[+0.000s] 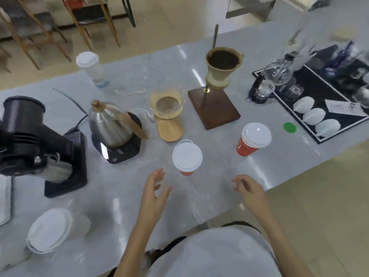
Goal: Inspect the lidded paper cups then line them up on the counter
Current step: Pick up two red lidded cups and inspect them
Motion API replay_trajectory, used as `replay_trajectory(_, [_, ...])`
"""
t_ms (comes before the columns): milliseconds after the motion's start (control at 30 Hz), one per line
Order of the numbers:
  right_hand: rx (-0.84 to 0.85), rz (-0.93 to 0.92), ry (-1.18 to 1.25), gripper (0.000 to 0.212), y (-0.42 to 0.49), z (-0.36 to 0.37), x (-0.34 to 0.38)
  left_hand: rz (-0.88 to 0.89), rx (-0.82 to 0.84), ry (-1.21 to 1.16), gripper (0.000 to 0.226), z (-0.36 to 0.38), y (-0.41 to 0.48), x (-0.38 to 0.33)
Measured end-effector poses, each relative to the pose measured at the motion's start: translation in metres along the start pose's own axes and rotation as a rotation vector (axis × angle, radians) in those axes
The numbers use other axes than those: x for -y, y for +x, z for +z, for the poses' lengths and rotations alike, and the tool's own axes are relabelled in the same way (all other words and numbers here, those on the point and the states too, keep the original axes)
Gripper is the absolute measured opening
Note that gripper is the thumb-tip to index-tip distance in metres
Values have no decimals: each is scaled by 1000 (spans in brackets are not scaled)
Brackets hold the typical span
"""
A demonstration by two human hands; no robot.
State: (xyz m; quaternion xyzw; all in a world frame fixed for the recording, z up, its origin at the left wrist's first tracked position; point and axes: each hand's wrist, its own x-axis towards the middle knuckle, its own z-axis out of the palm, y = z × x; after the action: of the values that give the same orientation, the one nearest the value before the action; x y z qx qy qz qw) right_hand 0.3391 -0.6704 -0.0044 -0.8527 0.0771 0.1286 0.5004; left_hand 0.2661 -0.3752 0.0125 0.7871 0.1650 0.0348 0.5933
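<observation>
Two red paper cups with white lids stand upright on the pale grey counter (111, 188). The nearer cup (187, 157) sits just beyond the person's hands; the second cup (254, 138) stands off to its right, well apart from it, and carries white printing on its red wall that is too blurred to read. A third lidded cup (90, 67) — white, with a blue band at the base — stands at the far left edge of the counter, and a fourth white cup (55, 229) lies on its side near the lower left corner.

Both hands hover above the counter and hold nothing. The left hand (154, 188) is open with its fingers spread and loosely curved, close to the nearer red cup but not touching it. The right hand (248, 189) is relaxed, fingers half curled, apart from both red cups.

Behind the cups stand a steel gooseneck kettle (108, 124) on a dark scale, a glass dripper (168, 105) on a wooden holder, and a filter cone (222, 65) full of dark grounds on a wooden stand. A black grinder (30, 136) sits at the left — no lettering on it can be read.
</observation>
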Motion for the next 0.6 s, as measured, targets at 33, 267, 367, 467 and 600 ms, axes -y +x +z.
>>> replay_trajectory(33, [-36,10,-25,30,8,-11,-7,-9,5,3,59,11,7,-1])
replay_trajectory(267, [-19,59,111,87,62,-72,-22,-88,63,-71,100,65,36,-8])
replay_trajectory(367, [64,-78,132,102,96,-73,-8,-100,9,-98,97,82,47,-8])
replay_trajectory(467, [114,-53,283,82,119,-64,7,-87,-69,-149,81,92,56,-17])
replay_trajectory(600, [201,-46,326,81,123,-73,39,-85,-145,-191,87,86,46,-49])
